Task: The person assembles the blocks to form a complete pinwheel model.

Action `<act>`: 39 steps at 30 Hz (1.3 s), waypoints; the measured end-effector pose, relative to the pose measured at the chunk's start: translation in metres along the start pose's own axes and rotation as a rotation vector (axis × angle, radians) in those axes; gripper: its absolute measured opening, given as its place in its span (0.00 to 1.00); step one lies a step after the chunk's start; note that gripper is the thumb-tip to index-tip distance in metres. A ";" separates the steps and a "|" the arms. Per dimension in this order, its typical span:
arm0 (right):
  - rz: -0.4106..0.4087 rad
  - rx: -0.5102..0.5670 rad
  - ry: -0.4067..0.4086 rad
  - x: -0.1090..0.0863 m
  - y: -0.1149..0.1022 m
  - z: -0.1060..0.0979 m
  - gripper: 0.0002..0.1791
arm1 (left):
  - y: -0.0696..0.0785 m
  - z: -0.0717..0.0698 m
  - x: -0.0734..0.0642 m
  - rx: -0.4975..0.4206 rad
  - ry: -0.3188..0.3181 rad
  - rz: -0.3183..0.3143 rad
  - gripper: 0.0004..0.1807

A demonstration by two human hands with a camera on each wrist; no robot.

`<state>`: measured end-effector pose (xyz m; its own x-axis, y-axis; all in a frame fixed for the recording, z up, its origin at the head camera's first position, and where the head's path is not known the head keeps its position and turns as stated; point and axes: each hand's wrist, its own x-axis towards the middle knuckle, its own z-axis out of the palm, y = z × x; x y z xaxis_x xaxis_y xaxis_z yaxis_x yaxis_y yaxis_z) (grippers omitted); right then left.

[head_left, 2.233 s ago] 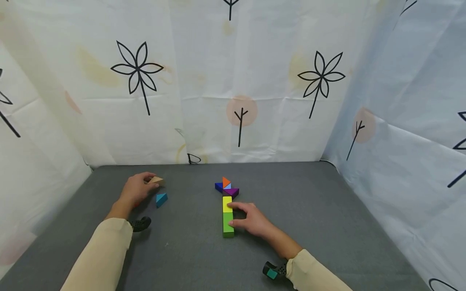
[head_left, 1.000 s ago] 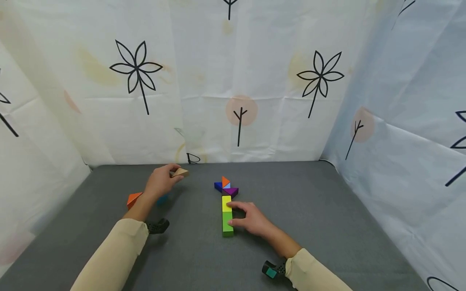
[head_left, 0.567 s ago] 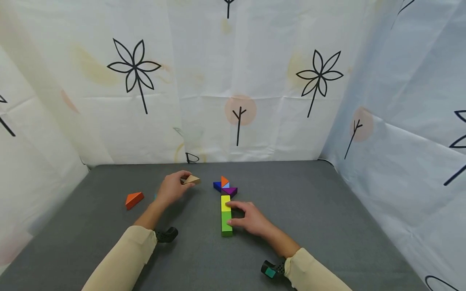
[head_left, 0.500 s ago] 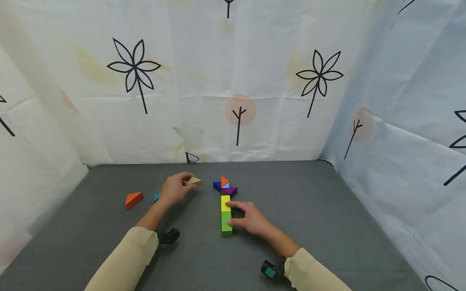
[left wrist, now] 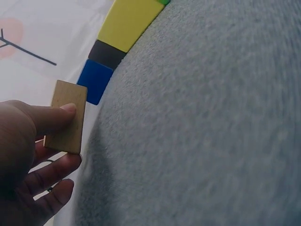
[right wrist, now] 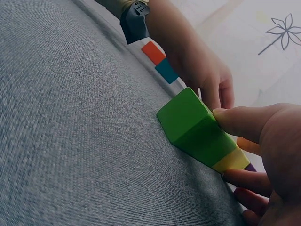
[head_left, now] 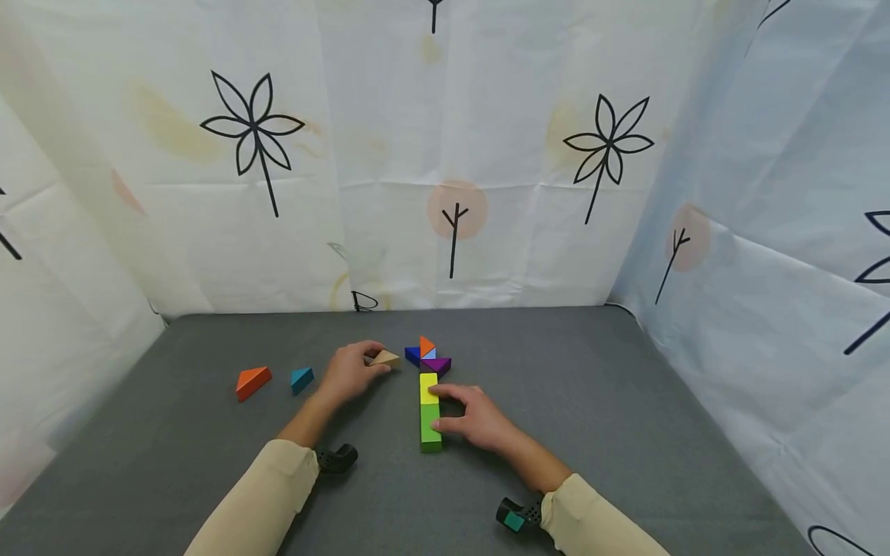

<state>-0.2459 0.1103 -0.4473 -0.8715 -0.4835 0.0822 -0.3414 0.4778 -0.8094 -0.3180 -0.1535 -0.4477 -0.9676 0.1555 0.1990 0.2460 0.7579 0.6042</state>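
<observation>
In the head view my left hand (head_left: pixel 351 372) holds a natural wood triangular block (head_left: pixel 386 358) between thumb and fingers, just left of a row of coloured blocks. The left wrist view has the thumb on the wooden block's (left wrist: pixel 68 117) broad face, close to a blue block (left wrist: pixel 95 81). My right hand (head_left: pixel 480 417) touches the row from the right, a finger on the yellow block (head_left: pixel 428 384) and the thumb on the green block (head_left: pixel 429 425). At the row's far end sit dark blue (head_left: pixel 413 354), orange (head_left: pixel 426 347), light blue (head_left: pixel 429 354) and purple (head_left: pixel 436 366) triangles.
On the left of the grey tabletop (head_left: pixel 570 432) lie a red-orange triangular block (head_left: pixel 253 383) and a teal triangular block (head_left: pixel 302 380). White printed cloth (head_left: pixel 389 154) hangs behind and at both sides.
My left hand has carried the wooden block from the left side of the table rightward to beside the row, uncovering the red-orange and teal blocks. My right hand stays in place.
</observation>
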 end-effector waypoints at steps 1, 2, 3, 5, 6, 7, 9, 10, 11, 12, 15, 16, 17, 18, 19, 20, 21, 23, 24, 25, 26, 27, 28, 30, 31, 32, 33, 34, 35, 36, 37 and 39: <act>0.000 0.003 0.000 0.000 0.000 0.000 0.28 | 0.001 0.001 0.000 -0.002 -0.004 0.001 0.21; 0.000 0.004 -0.001 0.000 0.000 0.000 0.29 | 0.002 0.002 0.000 0.000 -0.009 0.002 0.20; 0.000 0.005 -0.002 0.000 0.001 0.000 0.29 | 0.003 0.004 0.000 0.003 -0.015 0.000 0.20; 0.003 0.006 -0.002 0.000 0.001 0.000 0.28 | 0.006 0.006 0.001 0.006 -0.030 -0.013 0.20; 0.005 0.006 -0.002 0.000 0.001 0.000 0.29 | 0.008 0.007 0.001 0.008 -0.038 -0.023 0.20; 0.007 0.007 -0.002 0.000 0.001 0.000 0.28 | 0.009 0.008 0.001 0.009 -0.044 -0.031 0.20; 0.004 0.008 -0.001 0.000 0.001 0.000 0.29 | 0.012 0.010 0.002 0.008 -0.049 -0.038 0.20; 0.001 0.010 -0.001 0.000 0.001 0.000 0.29 | 0.013 0.011 0.002 0.009 -0.051 -0.036 0.19; -0.005 0.010 -0.002 0.000 0.001 0.000 0.29 | 0.014 0.011 0.003 0.007 -0.052 -0.039 0.19; -0.011 0.011 -0.002 0.001 0.001 0.000 0.28 | 0.014 0.012 0.003 0.010 -0.050 -0.036 0.19; -0.028 0.010 -0.006 0.001 0.002 0.000 0.28 | 0.015 0.015 0.004 0.016 -0.044 -0.034 0.20; -0.029 0.011 -0.006 0.001 0.001 0.000 0.28 | 0.016 0.015 0.004 0.017 -0.042 -0.034 0.20; -0.032 0.011 -0.006 0.000 0.001 0.000 0.28 | 0.016 0.016 0.005 0.019 -0.040 -0.034 0.20; -0.034 0.013 -0.005 0.000 0.001 0.000 0.28 | 0.016 0.017 0.005 0.025 -0.038 -0.029 0.20; -0.037 0.013 -0.004 0.000 0.001 0.000 0.28 | 0.017 0.017 0.006 0.029 -0.038 -0.027 0.20; -0.039 0.014 -0.002 0.000 0.001 0.000 0.28 | 0.017 0.018 0.006 0.037 -0.039 -0.023 0.20; -0.041 0.014 -0.001 0.000 0.001 0.000 0.28 | 0.017 0.018 0.007 0.042 -0.039 -0.022 0.20; -0.046 0.014 0.000 0.000 0.002 0.000 0.28 | 0.018 0.019 0.007 0.055 -0.036 -0.015 0.19; -0.047 0.013 0.000 0.000 0.002 0.000 0.28 | 0.018 0.019 0.007 0.060 -0.034 -0.015 0.19; -0.046 0.012 0.001 0.000 0.002 0.000 0.28 | 0.018 0.019 0.007 0.064 -0.031 -0.014 0.20; -0.045 0.011 0.002 0.000 0.002 0.000 0.28 | 0.018 0.020 0.007 0.067 -0.028 -0.015 0.19; -0.044 0.009 0.003 0.000 0.002 0.000 0.29 | 0.018 0.020 0.007 0.069 -0.023 -0.014 0.20; -0.042 0.009 0.004 0.000 0.002 0.000 0.29 | 0.019 0.020 0.008 0.072 -0.020 -0.014 0.20; -0.034 0.008 0.007 0.000 0.002 0.000 0.29 | 0.019 0.022 0.008 0.081 -0.013 -0.014 0.20; -0.032 0.005 0.009 0.000 0.003 0.000 0.29 | 0.019 0.022 0.008 0.084 -0.011 -0.015 0.20; -0.031 0.003 0.009 0.000 0.003 0.000 0.29 | 0.020 0.022 0.008 0.087 -0.009 -0.016 0.21; -0.030 0.004 0.008 0.000 0.003 0.000 0.29 | 0.020 0.023 0.008 0.091 -0.006 -0.017 0.21; -0.028 0.002 0.007 0.000 0.003 0.000 0.29 | 0.020 0.023 0.008 0.096 -0.003 -0.020 0.21; -0.026 0.001 0.007 0.000 0.003 0.000 0.29 | 0.020 0.024 0.008 0.101 0.000 -0.020 0.21; -0.025 -0.001 0.006 0.000 0.003 0.000 0.29 | 0.020 0.024 0.008 0.104 0.004 -0.022 0.21; -0.025 -0.003 0.005 0.000 0.003 0.000 0.29 | 0.020 0.025 0.008 0.105 0.008 -0.022 0.22; -0.021 -0.004 0.004 0.000 0.003 0.000 0.29 | 0.020 0.025 0.008 0.105 0.016 -0.024 0.22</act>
<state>-0.2471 0.1113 -0.4497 -0.8654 -0.4907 0.1016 -0.3613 0.4706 -0.8050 -0.3223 -0.1208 -0.4532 -0.9718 0.1270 0.1985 0.2149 0.8234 0.5252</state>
